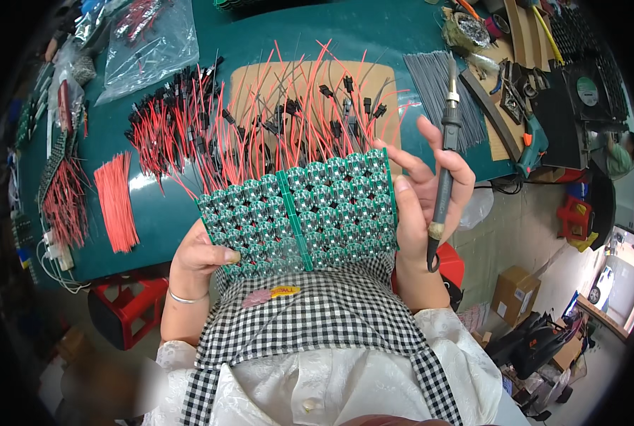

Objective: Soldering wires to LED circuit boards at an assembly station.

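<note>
A green circuit board panel (338,202), made of rows of small round boards, is tilted up in front of my apron. Red and black wires with black connectors (292,106) rise from behind its far edge. My left hand (203,248) grips the panel's lower left corner, thumb on the face. On the other side my right hand (430,184) holds a soldering iron (447,149) between its fingers, tip pointing away from me. The thumb and a finger of that hand are at the panel's right edge; whether they pinch it, I cannot tell.
On the green table (161,234) lie a bundle of red wires (117,202), a heap of connector leads (168,121) and a cardboard sheet (253,74). Grey wires (430,82) lie right, near a teal glue gun (533,145). Red stools (122,309) stand below.
</note>
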A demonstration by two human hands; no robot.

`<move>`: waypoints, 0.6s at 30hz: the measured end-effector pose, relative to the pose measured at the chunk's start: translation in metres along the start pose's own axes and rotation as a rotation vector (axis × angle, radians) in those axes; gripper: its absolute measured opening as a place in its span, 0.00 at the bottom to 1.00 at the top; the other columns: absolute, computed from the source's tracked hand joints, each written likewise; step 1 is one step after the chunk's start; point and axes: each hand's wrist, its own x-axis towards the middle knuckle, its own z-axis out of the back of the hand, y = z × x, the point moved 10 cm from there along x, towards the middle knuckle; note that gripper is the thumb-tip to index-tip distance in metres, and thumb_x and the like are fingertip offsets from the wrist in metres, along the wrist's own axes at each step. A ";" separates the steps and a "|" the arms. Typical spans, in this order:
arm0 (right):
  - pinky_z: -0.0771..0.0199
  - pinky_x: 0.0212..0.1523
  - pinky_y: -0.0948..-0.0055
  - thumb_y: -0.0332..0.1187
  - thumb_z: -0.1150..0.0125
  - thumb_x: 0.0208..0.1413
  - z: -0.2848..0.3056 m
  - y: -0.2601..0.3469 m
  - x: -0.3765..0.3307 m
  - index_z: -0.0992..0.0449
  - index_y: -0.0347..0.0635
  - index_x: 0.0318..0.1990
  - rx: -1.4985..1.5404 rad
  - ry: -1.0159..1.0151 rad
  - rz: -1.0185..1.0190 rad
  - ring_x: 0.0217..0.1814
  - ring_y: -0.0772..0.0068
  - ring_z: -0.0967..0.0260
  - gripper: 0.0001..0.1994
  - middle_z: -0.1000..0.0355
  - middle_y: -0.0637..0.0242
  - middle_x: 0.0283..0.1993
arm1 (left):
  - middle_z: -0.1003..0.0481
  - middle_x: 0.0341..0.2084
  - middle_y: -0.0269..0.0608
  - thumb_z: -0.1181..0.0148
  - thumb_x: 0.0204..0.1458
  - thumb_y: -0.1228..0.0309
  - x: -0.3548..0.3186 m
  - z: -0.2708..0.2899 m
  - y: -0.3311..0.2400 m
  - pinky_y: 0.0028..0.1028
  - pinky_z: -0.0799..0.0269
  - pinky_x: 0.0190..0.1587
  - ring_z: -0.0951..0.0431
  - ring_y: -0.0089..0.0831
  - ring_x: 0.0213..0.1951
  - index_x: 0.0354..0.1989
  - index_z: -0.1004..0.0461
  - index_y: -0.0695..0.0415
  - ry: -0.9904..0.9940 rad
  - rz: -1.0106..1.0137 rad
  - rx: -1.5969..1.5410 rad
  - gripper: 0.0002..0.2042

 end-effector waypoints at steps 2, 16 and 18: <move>0.19 0.58 0.55 0.14 0.51 0.60 0.000 0.000 -0.001 0.46 0.45 0.65 0.008 0.000 0.012 0.61 0.42 0.24 0.28 0.50 0.32 0.75 | 0.23 0.57 0.50 0.33 0.32 0.78 0.000 -0.006 -0.002 0.39 0.28 0.62 0.20 0.42 0.57 0.67 0.36 0.70 -0.019 0.010 -0.008 0.44; 0.19 0.58 0.58 0.15 0.48 0.61 0.007 -0.004 0.000 0.43 0.44 0.64 -0.150 -0.061 0.029 0.62 0.47 0.24 0.26 0.45 0.36 0.74 | 0.26 0.60 0.51 0.32 0.36 0.77 0.003 -0.018 -0.015 0.38 0.34 0.67 0.25 0.41 0.62 0.68 0.36 0.70 0.002 -0.027 0.064 0.42; 0.17 0.55 0.58 0.16 0.49 0.61 0.016 -0.005 0.003 0.43 0.41 0.63 -0.327 -0.172 0.025 0.62 0.45 0.26 0.24 0.42 0.38 0.72 | 0.25 0.60 0.49 0.34 0.42 0.77 0.007 -0.016 -0.014 0.37 0.32 0.65 0.24 0.38 0.61 0.66 0.34 0.69 0.031 -0.024 0.039 0.36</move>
